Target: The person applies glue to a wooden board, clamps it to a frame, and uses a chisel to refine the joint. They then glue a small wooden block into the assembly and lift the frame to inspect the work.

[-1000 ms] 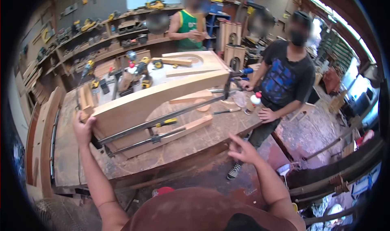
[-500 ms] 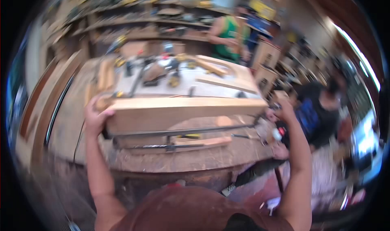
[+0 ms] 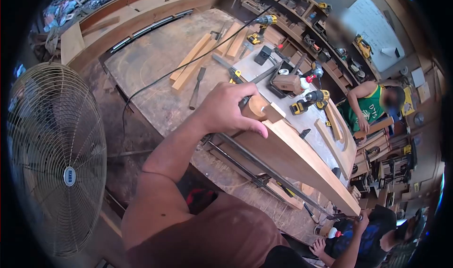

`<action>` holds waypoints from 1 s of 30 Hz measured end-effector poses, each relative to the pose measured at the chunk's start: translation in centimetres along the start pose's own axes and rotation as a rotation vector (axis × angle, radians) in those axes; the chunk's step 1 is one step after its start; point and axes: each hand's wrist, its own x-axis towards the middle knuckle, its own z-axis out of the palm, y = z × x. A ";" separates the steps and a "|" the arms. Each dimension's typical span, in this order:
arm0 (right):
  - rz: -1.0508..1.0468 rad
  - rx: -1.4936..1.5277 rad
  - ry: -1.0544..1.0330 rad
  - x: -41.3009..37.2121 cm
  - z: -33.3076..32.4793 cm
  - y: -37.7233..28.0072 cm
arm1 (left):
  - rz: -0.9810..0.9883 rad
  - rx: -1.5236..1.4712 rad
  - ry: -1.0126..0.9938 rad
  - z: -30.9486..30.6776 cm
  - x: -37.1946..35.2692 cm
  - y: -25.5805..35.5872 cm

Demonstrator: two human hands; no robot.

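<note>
My left hand point(image 3: 229, 108) is closed around a round-ended wooden piece point(image 3: 255, 107) at the near end of a long, thick board point(image 3: 302, 152). Beside its thumb, a small wooden block point(image 3: 274, 112) sits against that end. A dark metal bar clamp point(image 3: 278, 177) runs along the board's near side. At the far lower-right end, my right hand point(image 3: 361, 222) is closed on the clamp's end, its fingers partly hidden. Below it, another hand point(image 3: 318, 247), seemingly a co-worker's, rests near a glue bottle point(image 3: 334, 232) with a red cap.
Drills point(image 3: 309, 102), a chisel point(image 3: 197, 88) and wood strips point(image 3: 193, 62) lie on the workbench point(image 3: 151, 70). A black cable point(image 3: 188, 56) crosses it. A large fan point(image 3: 56, 159) stands left. One person in green point(image 3: 368, 103) and another in black point(image 3: 365, 237) are nearby.
My view has turned left and tilted, bringing the fan into sight. The board now runs diagonally in view rather than level. Both hands stay at its ends.
</note>
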 end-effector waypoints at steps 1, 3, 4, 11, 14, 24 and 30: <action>-0.001 -0.007 -0.003 0.0 0.1 0.8 | -0.024 0.014 -0.024 -0.1 -0.1 0.1; 0.015 0.025 0.004 -0.3 0.9 2.3 | -0.050 0.022 -0.049 -0.2 -0.2 0.2; 0.014 0.021 0.004 -0.7 1.4 2.8 | -0.020 0.024 -0.040 -0.2 -0.2 0.2; 0.098 -0.028 0.269 -2.5 2.5 2.1 | 0.058 -0.004 0.005 -0.4 -1.0 0.6; 0.075 -0.032 0.216 -2.9 1.9 2.3 | 0.065 0.023 -0.036 -0.7 -1.5 0.6; -0.082 0.041 -0.184 -2.5 -2.0 2.9 | 0.241 0.049 0.045 -0.9 -3.3 1.1; -0.210 0.092 -0.520 -1.1 -4.0 0.8 | 0.245 0.037 0.040 -1.0 -3.7 1.3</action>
